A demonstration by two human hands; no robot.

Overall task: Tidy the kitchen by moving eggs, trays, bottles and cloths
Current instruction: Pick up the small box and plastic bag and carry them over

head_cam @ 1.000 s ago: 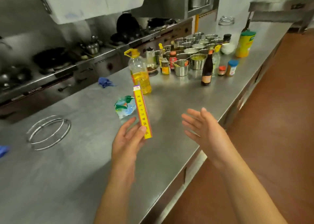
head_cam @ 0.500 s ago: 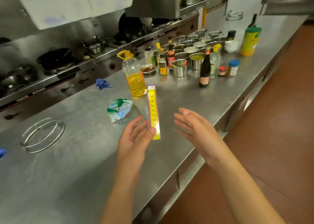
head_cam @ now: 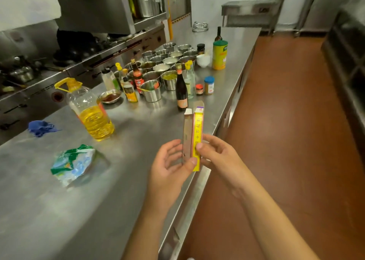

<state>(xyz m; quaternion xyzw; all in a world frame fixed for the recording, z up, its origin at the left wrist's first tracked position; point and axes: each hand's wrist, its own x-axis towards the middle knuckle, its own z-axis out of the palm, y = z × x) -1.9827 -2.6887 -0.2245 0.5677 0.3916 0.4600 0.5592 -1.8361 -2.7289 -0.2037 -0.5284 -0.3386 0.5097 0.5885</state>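
Note:
A long, narrow yellow box (head_cam: pixel 197 129) with red writing stands upright above the steel counter's front edge, its top flap open. My left hand (head_cam: pixel 169 169) holds its lower end between thumb and fingers. My right hand (head_cam: pixel 217 157) grips the same box from the right, thumb on the yellow face. A large oil bottle (head_cam: pixel 90 111) with a yellow cap stands on the counter to the left. A blue cloth (head_cam: pixel 40 128) lies by the stove. A dark bottle (head_cam: pixel 181 92) stands just behind the box.
A crumpled green and white bag (head_cam: pixel 72 165) lies on the steel counter (head_cam: pixel 59 210). Several steel cups (head_cam: pixel 164 62), sauce bottles and a yellow canister (head_cam: pixel 219 55) crowd the far counter. The stove with pans runs along the left. Brown floor lies to the right.
My right hand has closed in and taken hold of the box, which earlier only my left hand held. The box has shifted right toward the counter edge, and the view has turned right.

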